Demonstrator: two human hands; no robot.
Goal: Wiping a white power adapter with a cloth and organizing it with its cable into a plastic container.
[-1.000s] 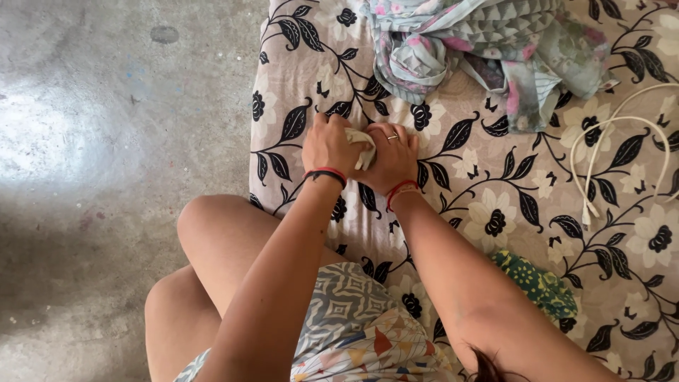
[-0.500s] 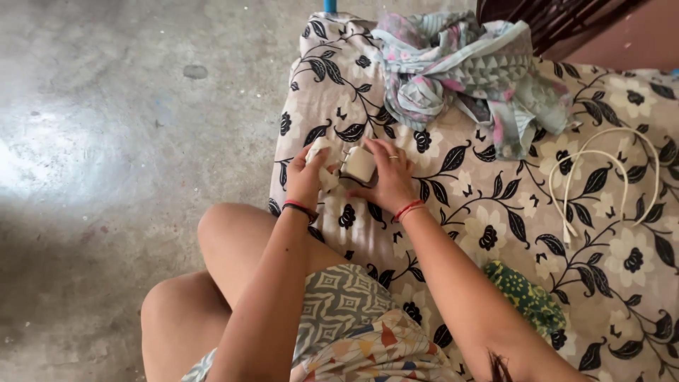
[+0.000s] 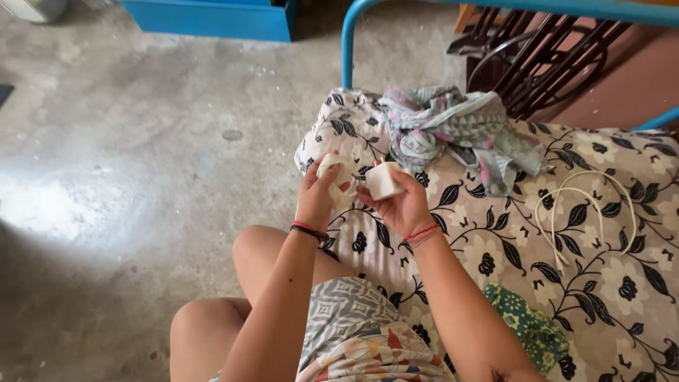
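Note:
My right hand [image 3: 402,203] holds a small white boxy block [image 3: 382,181], lifted above the flowered mattress [image 3: 608,283]. Just to its left, my left hand [image 3: 316,192] grips a crumpled off-white cloth [image 3: 329,167]. The two hands are close together but apart, raised near the mattress's left edge. Red and black bands circle both wrists.
A crumpled pastel patterned cloth [image 3: 453,131] lies at the head of the mattress. A white cable [image 3: 576,212] coils on the right, a green patterned cloth [image 3: 527,322] near my hip. A blue metal bed frame [image 3: 348,42], a dark wooden chair [image 3: 537,56] and concrete floor [image 3: 127,177] surround it.
Both hands rose off the mattress and separated: the left took the cloth, the right the white block. The view tilted up, revealing the bed frame and chair.

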